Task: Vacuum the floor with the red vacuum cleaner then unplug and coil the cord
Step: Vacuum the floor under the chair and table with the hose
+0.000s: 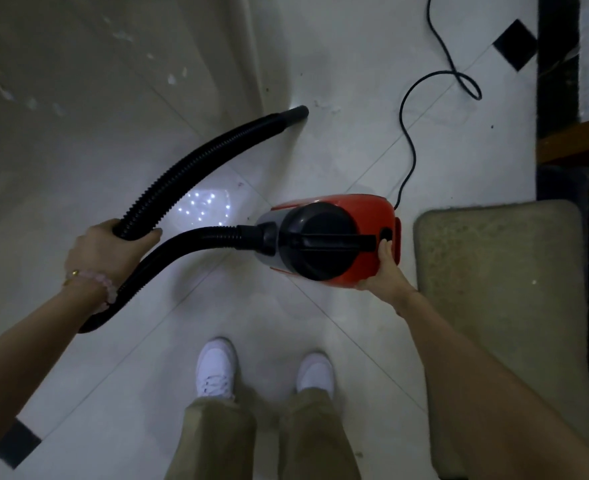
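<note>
Vacuuming white tiled floor (338, 140) | left hand (108, 249) clamps ribbed black hose (196, 161) | right hand (381, 268) cups red vacuum cleaner (365, 216), thumb at its switch | keep your nozzle (295, 114) flat, clear of black cord (407, 140)

One red vacuum cleaner (334, 237), one hose (196, 161), one cord (410, 140), one mat (504, 306), two shoes (217, 372).

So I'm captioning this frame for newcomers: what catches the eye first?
The red vacuum cleaner at centre, steadied at its rear by the right hand. Next, the black hose arching from the left hand to its nozzle on the pale tiled floor, and the black cord snaking away top right.
</note>
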{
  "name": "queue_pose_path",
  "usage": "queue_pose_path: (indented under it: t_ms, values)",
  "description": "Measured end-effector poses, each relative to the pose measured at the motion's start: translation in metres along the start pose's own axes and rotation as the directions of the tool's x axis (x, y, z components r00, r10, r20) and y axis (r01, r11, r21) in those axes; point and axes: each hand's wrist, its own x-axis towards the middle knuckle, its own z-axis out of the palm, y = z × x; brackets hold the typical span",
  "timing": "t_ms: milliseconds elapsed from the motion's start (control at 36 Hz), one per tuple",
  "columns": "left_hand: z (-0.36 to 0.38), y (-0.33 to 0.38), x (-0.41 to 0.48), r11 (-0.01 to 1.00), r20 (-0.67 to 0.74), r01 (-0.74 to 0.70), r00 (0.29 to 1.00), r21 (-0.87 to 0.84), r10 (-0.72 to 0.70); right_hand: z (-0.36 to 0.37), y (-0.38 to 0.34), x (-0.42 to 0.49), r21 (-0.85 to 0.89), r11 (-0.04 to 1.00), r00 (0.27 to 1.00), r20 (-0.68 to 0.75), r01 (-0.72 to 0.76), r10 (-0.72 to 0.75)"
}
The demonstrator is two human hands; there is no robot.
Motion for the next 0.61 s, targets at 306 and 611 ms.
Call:
queue_pose_path:
  t_ms: [306, 611]
  values:
    - [-0.048, -0.019, -0.035, 0.938, 0.054, 0.163, 0.987, -0.306, -0.154, 0.025, -0.088, -0.083, 0.146, 0.983, 0.857, -0.514, 0.107, -0.017]
    - [-0.105, -0.059, -0.072, 0.706, 0.194, 0.331, 0.943, -0.626, -0.270, 0.210, -0.267, -0.136, 0.210, 0.976, 0.961, 0.254, 0.054, -0.108]
